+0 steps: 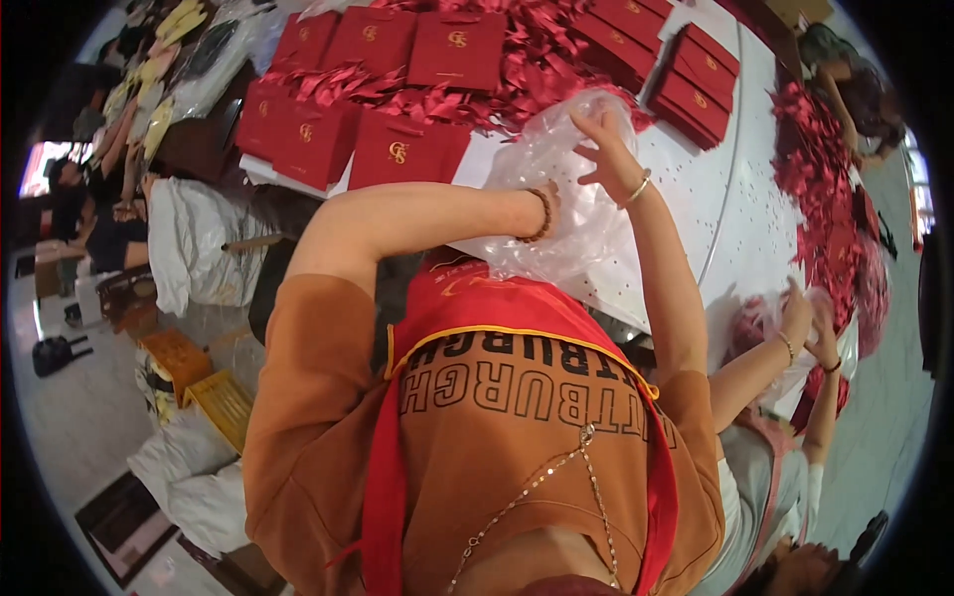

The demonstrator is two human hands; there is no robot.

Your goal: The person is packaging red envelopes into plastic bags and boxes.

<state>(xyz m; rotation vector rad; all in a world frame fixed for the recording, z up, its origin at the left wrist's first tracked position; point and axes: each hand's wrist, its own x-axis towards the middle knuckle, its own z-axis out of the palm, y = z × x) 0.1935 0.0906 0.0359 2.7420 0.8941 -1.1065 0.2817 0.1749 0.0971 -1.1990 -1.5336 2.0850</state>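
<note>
A clear plastic bag [512, 253] lies crumpled over the near edge of the white table in front of me. My left hand [553, 207], with a beaded bracelet at the wrist, is in or against the bag, and its fingers are hidden by the film. My right hand [608, 159], wearing a bangle, is raised at the bag's right side with its fingers spread apart. Beyond my left forearm stands a red paper gift bag [412, 149] with a gold emblem. Loose red ribbons [542, 65] are heaped behind the plastic bag.
More red gift bags [455, 50] stand in rows at the back, and others [693, 84] lie at the far right. Small dark specks dot the white table [686, 199]. Another person's hands [800, 323] handle a plastic bag at right. Yellow stools [219, 402] stand at left.
</note>
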